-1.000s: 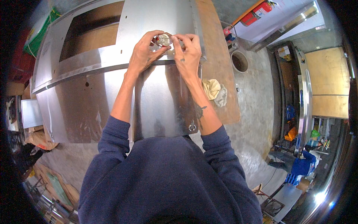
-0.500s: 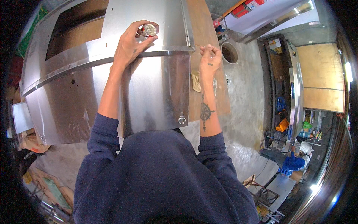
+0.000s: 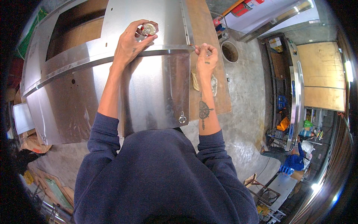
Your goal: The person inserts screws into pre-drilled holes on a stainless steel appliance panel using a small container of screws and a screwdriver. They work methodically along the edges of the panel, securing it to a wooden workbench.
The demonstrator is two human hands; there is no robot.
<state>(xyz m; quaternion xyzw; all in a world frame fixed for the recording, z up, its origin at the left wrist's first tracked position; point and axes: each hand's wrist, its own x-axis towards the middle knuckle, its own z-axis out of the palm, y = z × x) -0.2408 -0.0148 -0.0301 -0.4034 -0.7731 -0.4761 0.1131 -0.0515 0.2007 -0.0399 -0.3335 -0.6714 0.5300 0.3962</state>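
My left hand (image 3: 128, 46) is closed round a small round container (image 3: 148, 29) with a pale, shiny top and a bit of red at its side. It holds the container over the upper steel panel (image 3: 140, 13). Between the fingertips of my right hand (image 3: 207, 61) is a thin stick-like tool (image 3: 192, 46), perhaps a small brush; its kind is too small to tell. The tool's tip is at the right corner of the steel edge. Below that edge hangs a shiny steel door (image 3: 158, 86) with a ring-shaped latch (image 3: 182, 118) near its lower right corner.
A rectangular opening (image 3: 76, 30) lies in the steel panel at far left. The steelwork rests on a wooden board (image 3: 210, 100), with a pale cloth (image 3: 214, 85) beside my right wrist. A round bin (image 3: 229, 52) stands to the right. Further right is a person in blue (image 3: 294, 161).
My right hand has shifted slightly left, bringing the thin tool's tip to the steel corner. My left hand stays in place with the container. The person at right has raised an arm.
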